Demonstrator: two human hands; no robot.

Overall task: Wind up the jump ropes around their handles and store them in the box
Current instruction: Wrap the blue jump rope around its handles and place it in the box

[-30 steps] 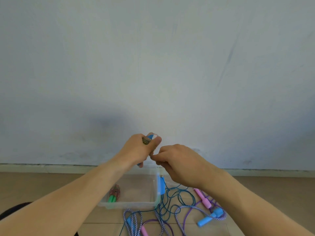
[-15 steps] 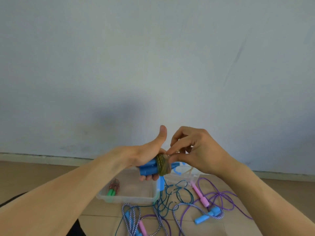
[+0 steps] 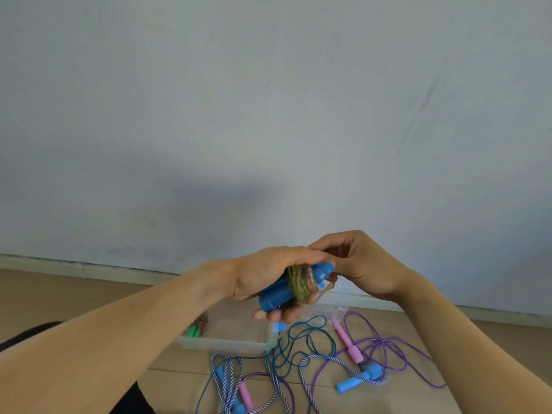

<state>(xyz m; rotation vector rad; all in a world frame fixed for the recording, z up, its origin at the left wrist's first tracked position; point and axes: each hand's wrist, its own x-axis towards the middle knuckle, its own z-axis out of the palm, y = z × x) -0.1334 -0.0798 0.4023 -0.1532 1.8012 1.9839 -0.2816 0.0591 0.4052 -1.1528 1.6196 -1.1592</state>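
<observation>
Above the box (image 3: 224,342), left hand (image 3: 268,276) grips wound blue handles (image 3: 277,294); right hand (image 3: 358,264) fingers pinch the rope end (image 3: 327,286).

Pale blue wall (image 3: 268,115), baseboard (image 3: 89,265), wood floor (image 3: 59,294).

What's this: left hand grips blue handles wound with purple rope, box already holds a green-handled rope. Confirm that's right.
One detail is wrong. In the head view the rope wound round the blue handles in the left hand is olive green, not purple. The box does hold a green-handled rope.
</observation>
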